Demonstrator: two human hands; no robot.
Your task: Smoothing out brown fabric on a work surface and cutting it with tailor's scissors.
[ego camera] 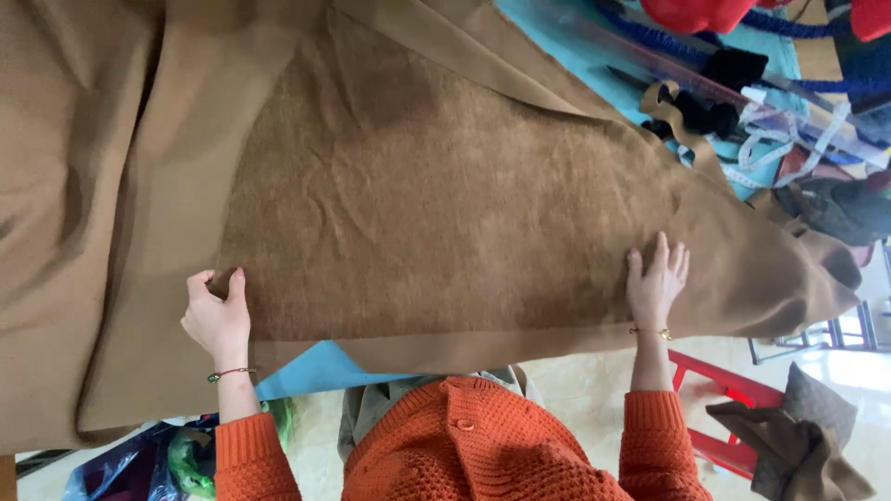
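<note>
Head view, looking down over a work surface. A large sheet of tan woollen fabric (445,186) covers nearly the whole desk (548,28), whose turquoise top shows only at the upper right and in a small patch near the lower edge. On the fabric lies a darker, fuzzier brown panel (436,213), roughly four-sided and faintly creased, with paler tan margins folded along its upper and lower borders. The near edge of the cloth hangs just over the desk front, close to the person's orange knitted cardigan (483,445).

The left hand (218,315) pinches the panel's left edge, thumb and fingers curled around a small fold of cloth. The right hand (657,283) lies flat and open on the fabric near the panel's lower right corner, fingers spread, grasping nothing. Both wrists carry thin bracelets.

Judged from this posture, the step in hand is spreading and smoothing the panel flat; the remaining creases would call for even outward tension from the left grip while the right palm holds its corner steady.

At the upper right, beyond the cloth, lie a clear ruler (705,74), a white measuring tape (789,153) and dark fabric scraps (705,116).
</note>
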